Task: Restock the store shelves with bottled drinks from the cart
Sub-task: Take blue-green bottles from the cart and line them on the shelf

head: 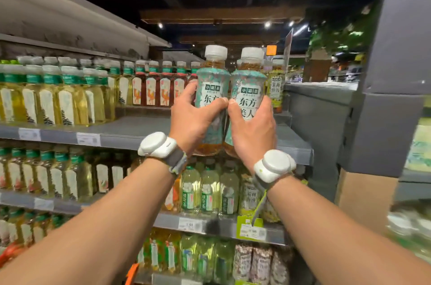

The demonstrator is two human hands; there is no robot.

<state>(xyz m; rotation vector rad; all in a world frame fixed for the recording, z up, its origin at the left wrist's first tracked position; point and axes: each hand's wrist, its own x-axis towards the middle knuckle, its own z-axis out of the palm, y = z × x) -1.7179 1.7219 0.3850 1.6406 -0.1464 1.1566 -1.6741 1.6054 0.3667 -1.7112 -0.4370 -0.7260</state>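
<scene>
Two tea bottles with teal labels and white caps are held up side by side in front of the upper shelf (pixel 130 132). My left hand (pixel 193 119) grips the left bottle (pixel 211 79) around its lower half. My right hand (pixel 253 126) grips the right bottle (pixel 250 81) the same way. The bottles touch each other, and their bases hang just over the shelf's front edge. Behind them the shelf has a bare stretch. The cart is out of view.
Rows of yellow-green and red-brown tea bottles (pixel 70 95) fill the left of the upper shelf. One yellow-labelled bottle (pixel 276 84) stands at its right end. Lower shelves (pixel 210 225) hold more bottles. A grey end panel (pixel 384 102) and a cardboard box (pixel 363 198) are on the right.
</scene>
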